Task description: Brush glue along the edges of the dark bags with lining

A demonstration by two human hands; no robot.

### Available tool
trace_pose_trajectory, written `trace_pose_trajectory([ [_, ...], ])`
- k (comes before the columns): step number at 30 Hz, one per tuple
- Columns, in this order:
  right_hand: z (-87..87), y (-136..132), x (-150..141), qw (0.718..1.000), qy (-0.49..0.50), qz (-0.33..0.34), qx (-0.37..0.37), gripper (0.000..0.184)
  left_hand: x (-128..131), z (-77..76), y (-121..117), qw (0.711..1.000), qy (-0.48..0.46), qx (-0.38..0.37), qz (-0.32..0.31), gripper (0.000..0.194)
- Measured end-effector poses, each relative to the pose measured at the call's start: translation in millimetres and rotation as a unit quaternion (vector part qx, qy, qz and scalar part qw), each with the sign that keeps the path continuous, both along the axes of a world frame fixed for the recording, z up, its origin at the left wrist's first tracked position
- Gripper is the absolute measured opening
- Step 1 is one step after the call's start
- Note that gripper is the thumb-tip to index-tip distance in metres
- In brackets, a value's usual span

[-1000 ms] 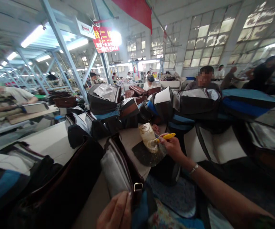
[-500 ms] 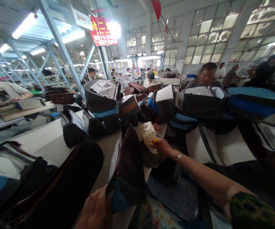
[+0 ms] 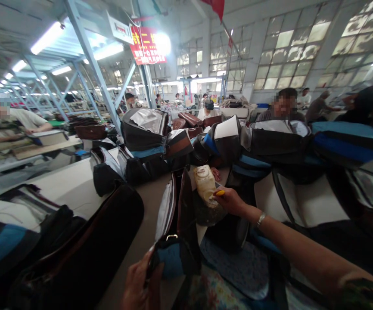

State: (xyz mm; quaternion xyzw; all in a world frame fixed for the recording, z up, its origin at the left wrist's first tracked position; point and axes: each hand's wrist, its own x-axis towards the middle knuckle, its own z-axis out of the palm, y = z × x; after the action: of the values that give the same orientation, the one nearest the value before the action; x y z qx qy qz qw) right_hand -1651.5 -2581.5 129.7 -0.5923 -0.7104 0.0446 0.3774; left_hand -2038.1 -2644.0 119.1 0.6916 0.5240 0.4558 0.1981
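Note:
My left hand [image 3: 138, 277] is closed around the near end of a dark brown bag [image 3: 186, 215]. This bag stands on edge, with a blue patch and a metal ring [image 3: 171, 237] on the end facing me and a pale lining along its opening. In my right hand [image 3: 233, 201] I pinch a small yellow-handled brush [image 3: 219, 193]. Its tip is at the cut opening of a stained, cream plastic jug [image 3: 204, 177], which lies on a dark, rounded base. Whether the tip touches the jug I cannot tell.
Dark bag bodies with blue bands [image 3: 147, 129] are heaped across the back of the table. A long black bag [image 3: 109, 232] lies left of my left hand. Open bag pieces with white panels [image 3: 312, 193] lie to the right. Several people work beyond.
My left hand has turned the bag, so its opening and metal ring now show. My right hand has drawn slightly back from the jug, and more of the yellow handle shows.

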Motion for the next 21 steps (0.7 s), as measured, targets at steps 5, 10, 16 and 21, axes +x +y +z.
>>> trace_pose_trajectory([
  [5,9.1,-8.7,-5.3,0.999,-0.024,0.047,-0.009,0.013,13.5,22.2,8.0,0.997,-0.043,0.027,-0.049,0.041],
  [10,25.2,-22.4,-9.1,0.996,-0.024,0.079,-0.021,0.018,32.4,50.0,12.6,0.99,-0.103,0.05,-0.078,0.035],
  [16,125.2,-48.8,-29.7,0.996,0.067,0.021,0.047,0.022,51.8,80.5,15.2,0.98,-0.137,0.003,-0.142,0.024],
  [21,214.8,-73.4,-79.4,0.968,0.102,0.185,0.132,0.012,67.7,89.1,15.2,0.969,-0.154,-0.057,-0.184,0.026],
])
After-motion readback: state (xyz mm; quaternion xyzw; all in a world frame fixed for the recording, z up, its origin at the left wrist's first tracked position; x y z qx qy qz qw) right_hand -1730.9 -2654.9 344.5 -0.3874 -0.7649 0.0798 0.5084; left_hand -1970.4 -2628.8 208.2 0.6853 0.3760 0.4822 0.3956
